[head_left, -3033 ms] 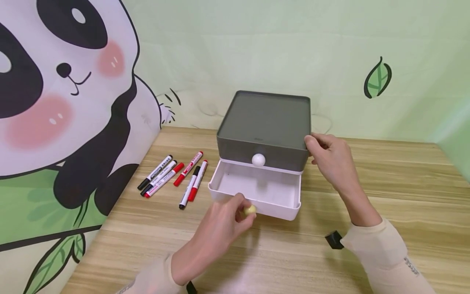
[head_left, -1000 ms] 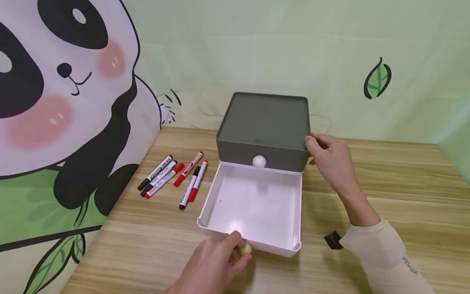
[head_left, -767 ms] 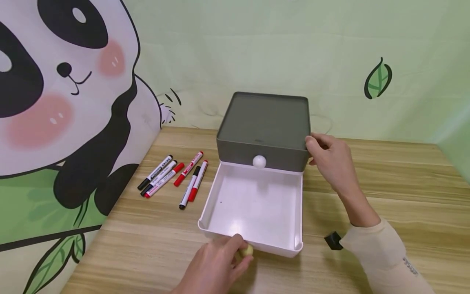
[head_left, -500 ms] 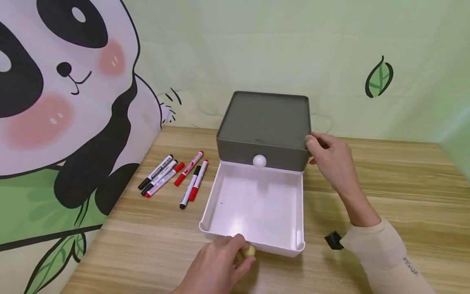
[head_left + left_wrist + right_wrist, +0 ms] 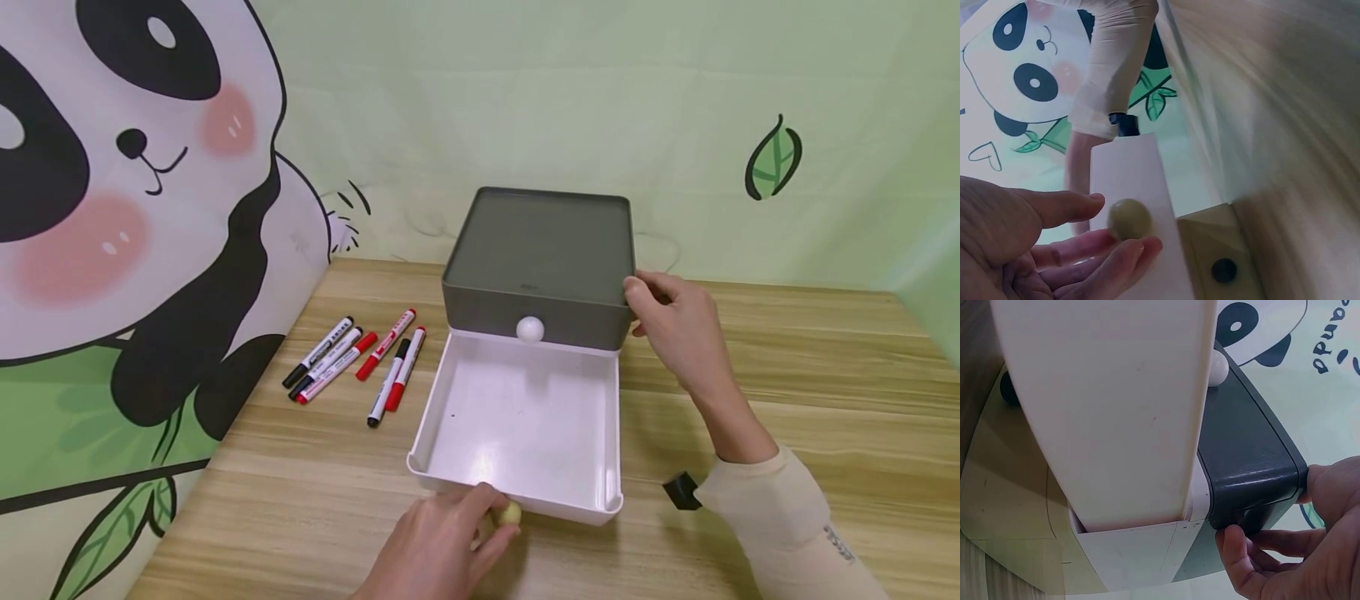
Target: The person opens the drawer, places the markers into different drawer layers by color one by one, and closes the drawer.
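The drawer is pulled farther towards six o'clock, inside bared, its knob loosely gripped by the left hand, the box by the right hand.

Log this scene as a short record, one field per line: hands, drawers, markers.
Left hand: fingers around the yellow knob
Right hand: grips the gray top unit near its front right corner
White drawer: pulled out beneath the gray top unit
Beige tier: below the white drawer, dark knob
Markers: six, three red, three black, on the table left of the drawers
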Tool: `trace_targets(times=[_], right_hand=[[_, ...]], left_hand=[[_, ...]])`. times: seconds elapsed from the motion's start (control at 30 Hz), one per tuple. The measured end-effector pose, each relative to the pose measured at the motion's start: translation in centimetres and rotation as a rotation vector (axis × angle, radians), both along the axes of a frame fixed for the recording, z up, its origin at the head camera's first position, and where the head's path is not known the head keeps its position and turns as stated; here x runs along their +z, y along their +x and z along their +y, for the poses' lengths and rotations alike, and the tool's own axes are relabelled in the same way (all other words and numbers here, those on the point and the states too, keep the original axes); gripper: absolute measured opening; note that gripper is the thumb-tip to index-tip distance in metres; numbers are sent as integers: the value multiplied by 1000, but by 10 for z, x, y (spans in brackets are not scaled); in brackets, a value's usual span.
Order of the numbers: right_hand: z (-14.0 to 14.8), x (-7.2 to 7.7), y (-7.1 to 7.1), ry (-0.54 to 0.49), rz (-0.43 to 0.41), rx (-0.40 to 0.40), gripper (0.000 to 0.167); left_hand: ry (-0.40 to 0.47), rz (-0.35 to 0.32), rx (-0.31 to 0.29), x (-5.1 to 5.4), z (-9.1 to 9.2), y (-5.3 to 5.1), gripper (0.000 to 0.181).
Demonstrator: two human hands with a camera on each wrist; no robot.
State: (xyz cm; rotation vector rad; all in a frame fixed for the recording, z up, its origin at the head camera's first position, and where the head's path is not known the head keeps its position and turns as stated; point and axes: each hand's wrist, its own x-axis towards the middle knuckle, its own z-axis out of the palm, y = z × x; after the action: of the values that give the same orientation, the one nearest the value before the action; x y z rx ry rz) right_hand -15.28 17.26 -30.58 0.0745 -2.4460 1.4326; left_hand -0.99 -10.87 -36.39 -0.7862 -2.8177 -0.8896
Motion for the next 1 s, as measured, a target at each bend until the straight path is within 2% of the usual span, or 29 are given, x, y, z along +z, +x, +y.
trace_targets(times=[0.23,0.3,0.43,0.57,0.7,0.83,1.0], right_hand=[[0,-1,0,5,-3,1,51],[0,-1,-1,7,-1,0,51],[0,-1,-1,5,4,-2,51],[0,-1,-2,2,6,-1,50],[0,-1,-2,1,4,0,50],[0,-1,-1,2,0,3,51],[1,-1,-1,5,0,1,51]], left_hand=[[-53,4,61,12,-6,1,15],[-59,28,79,16,-8,1,14],[-80,50,133,28,-13,-1,13],[-87,43,204,41,-18,-4,15],[-77,122,264,49,-25,-8,16],[-69,194,300,54,-34,-14,18],[-46,223,342,60,-46,-24,17]])
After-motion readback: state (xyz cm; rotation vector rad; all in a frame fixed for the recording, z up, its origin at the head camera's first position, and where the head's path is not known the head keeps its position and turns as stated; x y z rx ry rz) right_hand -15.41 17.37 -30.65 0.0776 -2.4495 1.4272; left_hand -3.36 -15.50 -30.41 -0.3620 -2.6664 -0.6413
